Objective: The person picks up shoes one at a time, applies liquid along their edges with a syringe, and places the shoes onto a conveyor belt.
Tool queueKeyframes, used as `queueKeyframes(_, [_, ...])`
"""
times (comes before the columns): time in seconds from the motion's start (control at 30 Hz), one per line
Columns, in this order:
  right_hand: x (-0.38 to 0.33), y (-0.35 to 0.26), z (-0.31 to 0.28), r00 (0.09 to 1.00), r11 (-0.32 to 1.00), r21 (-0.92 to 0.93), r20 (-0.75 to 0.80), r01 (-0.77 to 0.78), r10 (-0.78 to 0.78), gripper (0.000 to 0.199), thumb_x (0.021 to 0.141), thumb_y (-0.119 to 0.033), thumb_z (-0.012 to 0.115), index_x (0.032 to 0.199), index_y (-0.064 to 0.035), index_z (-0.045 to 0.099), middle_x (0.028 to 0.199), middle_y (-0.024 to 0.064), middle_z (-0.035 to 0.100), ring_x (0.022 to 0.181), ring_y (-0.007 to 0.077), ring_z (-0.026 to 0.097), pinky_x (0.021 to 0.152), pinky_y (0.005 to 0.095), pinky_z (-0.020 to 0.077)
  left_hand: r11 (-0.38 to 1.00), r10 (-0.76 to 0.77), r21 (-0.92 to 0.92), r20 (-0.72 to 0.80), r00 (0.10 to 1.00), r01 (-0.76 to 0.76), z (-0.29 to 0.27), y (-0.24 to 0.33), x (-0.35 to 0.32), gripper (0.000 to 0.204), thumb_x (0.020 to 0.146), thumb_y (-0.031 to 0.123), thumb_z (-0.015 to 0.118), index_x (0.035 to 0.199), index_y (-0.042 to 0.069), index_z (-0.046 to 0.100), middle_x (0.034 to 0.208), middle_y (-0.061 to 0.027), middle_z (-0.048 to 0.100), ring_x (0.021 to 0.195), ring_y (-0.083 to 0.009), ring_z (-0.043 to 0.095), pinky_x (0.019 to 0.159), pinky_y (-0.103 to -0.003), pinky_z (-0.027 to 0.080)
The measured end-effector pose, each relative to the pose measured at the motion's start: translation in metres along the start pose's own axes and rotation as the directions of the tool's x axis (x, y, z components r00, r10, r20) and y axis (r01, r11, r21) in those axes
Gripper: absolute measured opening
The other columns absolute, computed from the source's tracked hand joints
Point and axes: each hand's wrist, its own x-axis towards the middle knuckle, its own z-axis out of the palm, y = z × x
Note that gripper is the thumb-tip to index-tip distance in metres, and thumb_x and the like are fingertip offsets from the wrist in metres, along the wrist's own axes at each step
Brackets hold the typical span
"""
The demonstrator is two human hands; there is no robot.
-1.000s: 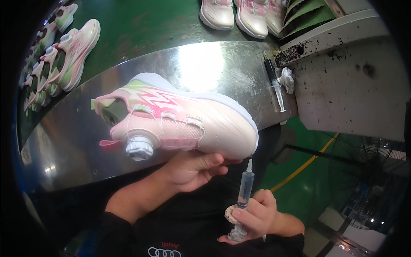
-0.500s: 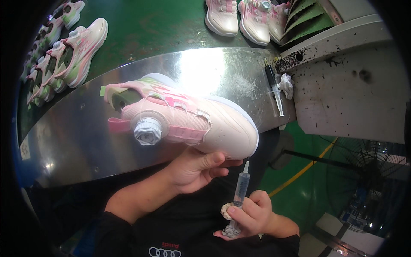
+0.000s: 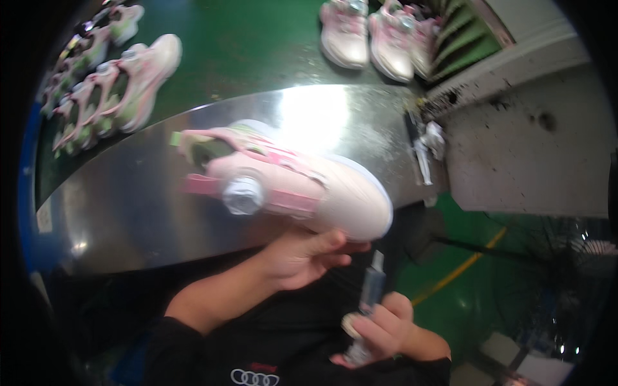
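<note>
A pale pink sneaker [image 3: 290, 183] with a white dial, pink straps and a white sole is tilted over the metal work surface. From below, my left hand [image 3: 308, 257] grips it near the toe, with the thumb along the near edge and some fingers hidden beneath. In my right hand [image 3: 380, 328] is a clear syringe [image 3: 372, 286], its tip pointing up just below the toe and apart from it. Something whitish, perhaps a wad of cloth or tissue, is also held in that hand. Motion blurs the whole view.
A curved metal work surface [image 3: 129, 206] lies under the shoe. Another syringe [image 3: 421, 157] and a crumpled white wad [image 3: 433, 138] rest at its right end, beside a stained grey panel [image 3: 528, 148]. Pink sneakers [image 3: 344, 38] stand at the back; a row of more [image 3: 145, 83] is at left. A fan [image 3: 566, 257] stands at right.
The whole scene has shifted slightly right and down in the view and is blurred. Both hands keep their holds. The syringe tip now sits a little farther from the toe.
</note>
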Motion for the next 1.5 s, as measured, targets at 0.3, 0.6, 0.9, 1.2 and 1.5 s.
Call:
queueKeyframes(0.3, [0.006,0.072,-0.005,0.993,0.991,-0.113,-0.099,-0.069,0.058,0.088,0.056,-0.059,0.077,0.119,-0.0096,0.042,0.105,0.0131,0.045,0.088,0.0293,0.044,0.073,0.0419,0.0366,0.998,0.019,-0.059,-0.068,0.997,-0.023,-0.031,-0.008,-0.084,0.065,0.077,0.008,0.067,0.134,0.004,0.036,0.129,-0.0149,0.048,0.116,-0.0307,0.051,0.097,-0.045,0.042])
queueKeyframes(0.6, [0.069,0.132,0.035,0.981,0.991,-0.084,-0.172,-0.104,0.089,0.087,0.055,-0.051,0.080,0.118,-0.0037,0.044,0.104,0.0142,0.048,0.092,0.0310,0.045,0.082,0.0412,0.0366,0.864,0.333,0.474,-0.280,0.900,-0.172,-0.013,0.055,-0.115,0.089,0.060,0.010,0.074,0.135,-0.005,0.028,0.127,-0.0173,0.049,0.114,-0.0259,0.052,0.099,-0.037,0.041])
queueKeyframes(0.9, [0.067,0.141,0.034,0.972,0.978,-0.118,-0.183,-0.169,0.146,0.087,0.056,-0.058,0.076,0.117,-0.0041,0.047,0.100,0.0115,0.050,0.086,0.0302,0.050,0.078,0.0403,0.0374,0.832,0.398,0.485,-0.181,0.899,-0.271,0.007,0.134,0.063,0.046,0.093,0.022,0.047,0.129,-0.004,0.037,0.134,-0.0224,0.039,0.116,-0.0317,0.048,0.098,-0.037,0.044])
queueKeyframes(1.2, [0.068,0.131,0.045,0.964,0.996,0.048,-0.251,-0.081,0.090,0.087,0.051,-0.058,0.075,0.115,-0.0067,0.047,0.097,0.0099,0.047,0.091,0.0275,0.046,0.082,0.0394,0.0366,-0.423,0.669,0.899,0.398,0.628,-0.119,-0.140,0.255,-0.190,0.043,0.092,0.013,0.045,0.131,-0.003,0.037,0.134,-0.0181,0.040,0.119,-0.0261,0.044,0.100,-0.038,0.036])
queueKeyframes(1.5, [0.080,0.123,0.055,0.981,0.995,-0.013,-0.167,-0.102,0.098,0.087,0.050,-0.057,0.076,0.115,-0.0061,0.046,0.091,0.0073,0.045,0.088,0.0246,0.044,0.078,0.0367,0.0351,-0.089,0.985,0.929,0.027,0.172,0.361,-0.136,0.305,-0.159,0.057,0.088,0.018,0.060,0.134,-0.002,0.033,0.132,-0.0142,0.042,0.115,-0.0235,0.046,0.093,-0.033,0.041])
